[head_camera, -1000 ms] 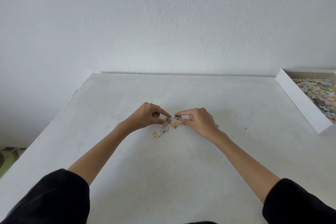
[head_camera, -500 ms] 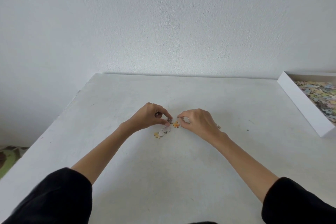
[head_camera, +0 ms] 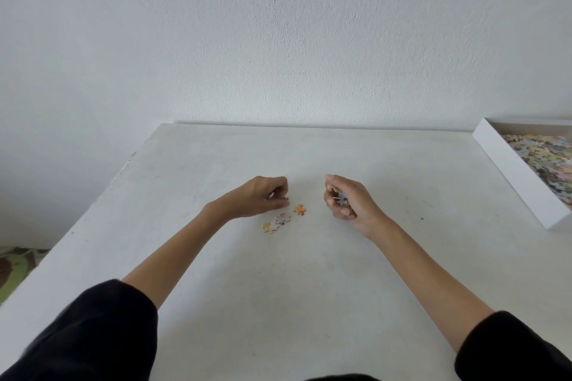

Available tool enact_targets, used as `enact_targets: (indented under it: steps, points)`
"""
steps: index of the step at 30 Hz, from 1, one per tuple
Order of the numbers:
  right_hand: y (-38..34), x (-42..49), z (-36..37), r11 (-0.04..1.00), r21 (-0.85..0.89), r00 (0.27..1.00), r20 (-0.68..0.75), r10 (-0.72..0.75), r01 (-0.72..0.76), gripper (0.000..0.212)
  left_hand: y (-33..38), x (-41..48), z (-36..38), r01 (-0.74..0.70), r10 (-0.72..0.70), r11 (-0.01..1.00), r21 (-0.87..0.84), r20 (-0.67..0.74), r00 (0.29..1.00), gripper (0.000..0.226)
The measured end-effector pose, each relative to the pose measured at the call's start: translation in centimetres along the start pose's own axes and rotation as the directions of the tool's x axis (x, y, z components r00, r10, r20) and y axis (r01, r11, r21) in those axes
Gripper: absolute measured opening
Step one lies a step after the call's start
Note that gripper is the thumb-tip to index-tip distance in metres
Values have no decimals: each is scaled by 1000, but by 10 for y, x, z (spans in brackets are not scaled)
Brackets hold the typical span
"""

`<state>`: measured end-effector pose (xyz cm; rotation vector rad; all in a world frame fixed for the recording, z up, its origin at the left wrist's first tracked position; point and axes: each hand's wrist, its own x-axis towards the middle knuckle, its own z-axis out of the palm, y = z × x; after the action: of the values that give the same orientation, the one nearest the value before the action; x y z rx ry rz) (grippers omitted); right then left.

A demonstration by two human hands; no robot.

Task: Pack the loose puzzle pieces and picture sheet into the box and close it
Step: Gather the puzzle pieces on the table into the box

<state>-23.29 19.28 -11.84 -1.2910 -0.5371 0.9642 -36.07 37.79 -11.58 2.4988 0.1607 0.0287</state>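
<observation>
Right hand [head_camera: 346, 201] fingers curl round gathered blue-grey puzzle pieces [head_camera: 341, 197], likely for carrying. Left hand [head_camera: 263, 198] pinches a small piece [head_camera: 286, 198] beside three loose cardboard pieces [head_camera: 283, 218], well left of the open white cardboard box [head_camera: 520, 182].

Bare top of the white flat table [head_camera: 309, 288] runs free from the right hand [head_camera: 356, 201], its fingers curled round a grey-blue puzzle piece [head_camera: 341, 197], to the white open-topped cardboard box [head_camera: 520, 176] at the right edge; only the box's raised near wall stands in that path. Three small flat loose puzzle pieces [head_camera: 283, 218] lie between the hands, just beside the left hand [head_camera: 260, 198]. A white plaster wall [head_camera: 278, 40] blocks the table's far edge.
</observation>
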Motion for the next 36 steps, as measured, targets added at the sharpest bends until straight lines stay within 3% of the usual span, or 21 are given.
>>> enact_targets:
  steps: [5, 7, 9, 11, 13, 17, 21, 27, 31, 33, 36]
  points:
    - [-2, 2, 0, 994, 94, 998, 27, 58, -60, 25, 1, -4, 0, 42, -51, 994, -100, -84, 995, 27]
    - [-1, 2, 1, 998, 26, 999, 11, 50, -50, 29, 3, -6, -1, 70, -83, 984, -165, -75, 994, 20]
    - [2, 2, 5, 981, -191, 999, -31, -31, 25, 32, 7, -7, -4, 94, -106, 974, -208, -51, 993, 18]
    - [7, 1, 11, 855, -499, 983, -32, -181, 142, 23, 10, -6, -7, 93, -105, 971, -220, -47, 993, 28]
    - [10, 0, 16, 677, -698, 960, 52, -276, 232, 12, 11, -7, -9, 46, -57, 981, -189, -52, 997, 29]
    - [15, 0, 20, 468, -857, 962, 102, -253, 214, 42, 11, -15, -10, -27, 15, 986, -163, -75, 997, 14]
    - [16, 3, 20, 406, -885, 948, 109, -298, 229, 31, 7, -19, -9, 22, -28, 985, -170, -32, 999, 29]
    - [8, 9, 19, 388, -905, 972, 98, -212, 176, 24, 6, -21, -6, 64, -65, 988, -142, -3, 998, 35]
    - [6, 10, 13, 460, -866, 976, 122, -182, 194, 30, 10, -21, -4, 37, -40, 991, -126, -23, 999, 31]
    - [9, 8, 13, 536, -817, 961, 77, -266, 214, 32, 12, -20, -3, 24, -28, 994, -103, -32, 999, 29]
    - [10, 5, 13, 785, -598, 968, -64, -245, 159, 15, 12, -17, -2, 20, -22, 997, -77, -20, 1000, 25]
